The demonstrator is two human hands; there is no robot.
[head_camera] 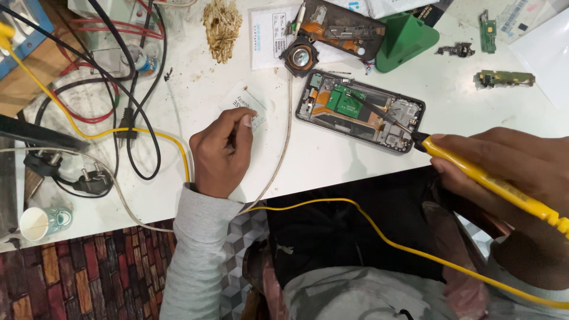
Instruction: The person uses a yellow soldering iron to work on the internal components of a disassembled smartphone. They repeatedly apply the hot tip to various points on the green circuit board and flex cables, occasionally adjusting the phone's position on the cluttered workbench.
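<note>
My right hand (pixel 510 172) is closed around the yellow soldering iron (pixel 495 185), low at the right, just past the desk's (pixel 332 157) near edge. Its yellow cord (pixel 367 228) runs back across my lap. The iron's dark tip reaches forward and left onto the opened phone (pixel 360 111), touching near the phone's right end. The phone lies flat with its back off, green board and orange flex showing, a bit in from the near edge, right of centre. It's just ahead and left of my right hand, and well right of my left.

My left hand (pixel 220 155) rests on the desk at the near edge, left of centre, fingers curled in a loose fist, thumb pressing on a small white packet (pixel 249 106). I can't tell if it holds anything else. A thin whitish cable (pixel 285 136) passes between that hand and the phone.

Left side: a paper cup (pixel 44 222) at the near left corner, black plugs (pixel 89 178) beside it, and a tangle of black, red and yellow wires (pixel 118 89) further back.

Far edge: a tan clump of wire wool (pixel 222 26), a round speaker part (pixel 300 57), another phone frame (pixel 344 26), a green stand (pixel 406 38), and loose small circuit boards (pixel 504 78) toward the far right corner.
</note>
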